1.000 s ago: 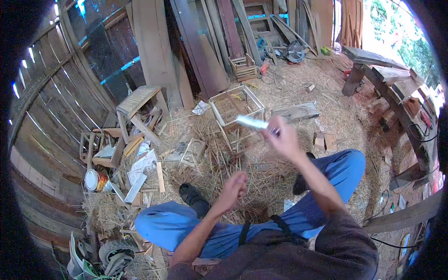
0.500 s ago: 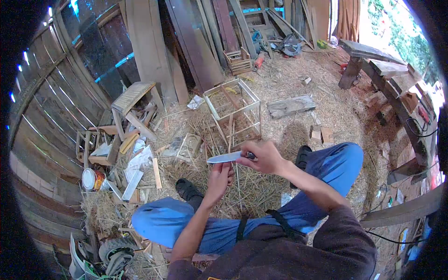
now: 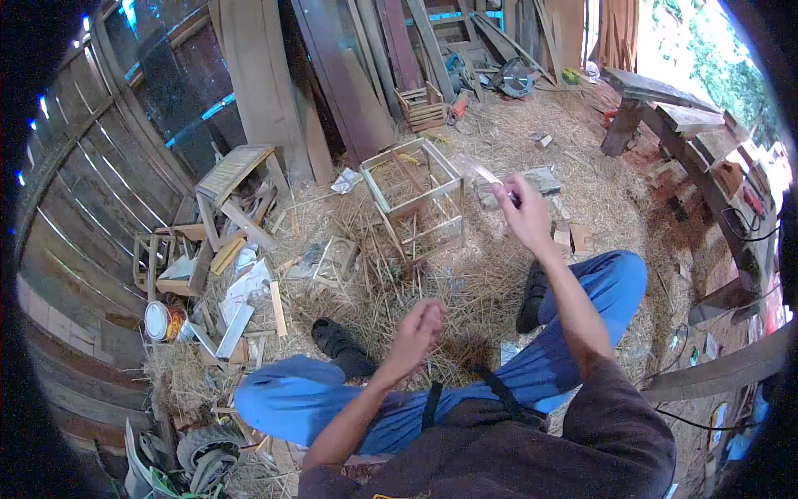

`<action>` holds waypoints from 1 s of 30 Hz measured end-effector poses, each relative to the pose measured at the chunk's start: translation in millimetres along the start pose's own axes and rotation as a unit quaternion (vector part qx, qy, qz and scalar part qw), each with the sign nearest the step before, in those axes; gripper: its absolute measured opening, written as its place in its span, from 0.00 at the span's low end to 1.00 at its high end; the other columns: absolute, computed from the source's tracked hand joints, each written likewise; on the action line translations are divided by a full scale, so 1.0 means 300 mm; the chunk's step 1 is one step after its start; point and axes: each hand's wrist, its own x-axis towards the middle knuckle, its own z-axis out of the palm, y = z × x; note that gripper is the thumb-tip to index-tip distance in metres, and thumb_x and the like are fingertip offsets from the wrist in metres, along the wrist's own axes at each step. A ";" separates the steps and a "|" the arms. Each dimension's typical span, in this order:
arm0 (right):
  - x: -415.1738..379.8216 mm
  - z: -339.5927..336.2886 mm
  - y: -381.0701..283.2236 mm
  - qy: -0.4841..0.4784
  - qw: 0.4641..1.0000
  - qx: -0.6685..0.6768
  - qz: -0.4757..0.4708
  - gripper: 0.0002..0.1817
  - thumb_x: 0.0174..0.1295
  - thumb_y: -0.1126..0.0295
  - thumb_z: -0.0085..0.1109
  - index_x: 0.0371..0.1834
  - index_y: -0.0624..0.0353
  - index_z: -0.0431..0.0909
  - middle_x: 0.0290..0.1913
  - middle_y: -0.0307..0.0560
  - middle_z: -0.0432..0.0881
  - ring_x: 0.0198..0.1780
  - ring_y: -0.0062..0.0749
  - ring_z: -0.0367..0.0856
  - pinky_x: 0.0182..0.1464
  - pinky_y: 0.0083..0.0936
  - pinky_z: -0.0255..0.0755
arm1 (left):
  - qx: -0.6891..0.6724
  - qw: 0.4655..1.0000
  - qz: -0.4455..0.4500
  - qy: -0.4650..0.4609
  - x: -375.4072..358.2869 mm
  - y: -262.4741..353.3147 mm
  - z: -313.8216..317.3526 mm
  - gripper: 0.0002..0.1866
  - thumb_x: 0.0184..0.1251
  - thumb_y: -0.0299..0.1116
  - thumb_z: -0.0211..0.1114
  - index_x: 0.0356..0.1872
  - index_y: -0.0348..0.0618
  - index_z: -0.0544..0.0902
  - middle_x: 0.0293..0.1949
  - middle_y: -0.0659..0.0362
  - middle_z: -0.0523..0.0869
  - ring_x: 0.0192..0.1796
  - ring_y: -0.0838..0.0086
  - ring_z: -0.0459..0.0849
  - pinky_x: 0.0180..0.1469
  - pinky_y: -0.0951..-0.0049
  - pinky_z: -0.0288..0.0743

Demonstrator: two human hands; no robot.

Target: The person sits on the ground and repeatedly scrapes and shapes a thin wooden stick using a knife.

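My right hand is closed round the dark handle of a knife. Its pale blade points up and to the left, blurred, over the straw-covered floor beside a small wooden frame. Lower and further left, my left hand is curled above the straw between my knees. Its fingers are bent and somewhat smeared, and whatever they may hold does not show. A clear gap separates the two hands.
A slatted stool stands to the left, near wood offcuts and a paint can. A flat board lies ahead on the right. Planks lean at the back, beside a circular saw. A wooden bench runs along the right.
My right hand has swung the knife forward and to the right, away from my left hand. My left hand has dropped lower. The thin strip seen below the blade no longer shows.
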 end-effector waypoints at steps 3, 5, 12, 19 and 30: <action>-0.068 0.008 -0.050 -0.017 0.998 0.018 -0.054 0.13 0.69 0.58 0.60 0.38 0.58 0.78 0.25 0.46 0.83 0.23 0.31 0.81 0.27 0.32 0.71 | 0.029 0.995 0.036 0.087 0.038 0.067 -0.077 0.12 0.81 0.42 0.52 0.50 0.48 0.77 0.25 0.73 0.65 0.23 0.90 0.62 0.22 0.86 0.55; -0.128 0.039 -0.133 -0.086 0.983 0.068 -0.148 0.13 0.68 0.58 0.61 0.38 0.58 0.77 0.23 0.46 0.82 0.21 0.32 0.80 0.24 0.31 0.70 | -0.028 0.992 0.040 0.114 0.049 0.058 -0.101 0.13 0.81 0.44 0.51 0.49 0.47 0.77 0.23 0.72 0.64 0.22 0.88 0.60 0.22 0.84 0.53; -0.272 0.139 -0.204 -0.219 0.941 0.084 -0.245 0.15 0.63 0.54 0.67 0.36 0.52 0.76 0.19 0.46 0.78 0.17 0.41 0.79 0.21 0.34 0.69 | -0.095 0.990 -0.002 0.108 0.050 0.083 -0.089 0.09 0.82 0.41 0.49 0.49 0.49 0.74 0.24 0.72 0.63 0.22 0.90 0.58 0.21 0.85 0.50; -0.230 0.115 -0.194 -0.199 0.923 0.111 -0.309 0.16 0.59 0.53 0.71 0.35 0.52 0.78 0.22 0.43 0.81 0.22 0.42 0.81 0.23 0.35 0.69 | -0.050 0.999 0.019 0.006 0.040 0.050 -0.107 0.08 0.83 0.38 0.47 0.53 0.50 0.72 0.25 0.71 0.63 0.20 0.88 0.56 0.20 0.83 0.49; -0.141 0.064 -0.123 -0.139 0.959 0.003 -0.247 0.18 0.55 0.50 0.73 0.34 0.50 0.80 0.23 0.46 0.82 0.23 0.41 0.82 0.26 0.33 0.72 | -0.165 0.986 -0.026 -0.026 0.014 0.123 -0.106 0.11 0.83 0.43 0.46 0.45 0.47 0.69 0.24 0.70 0.60 0.17 0.87 0.55 0.17 0.82 0.49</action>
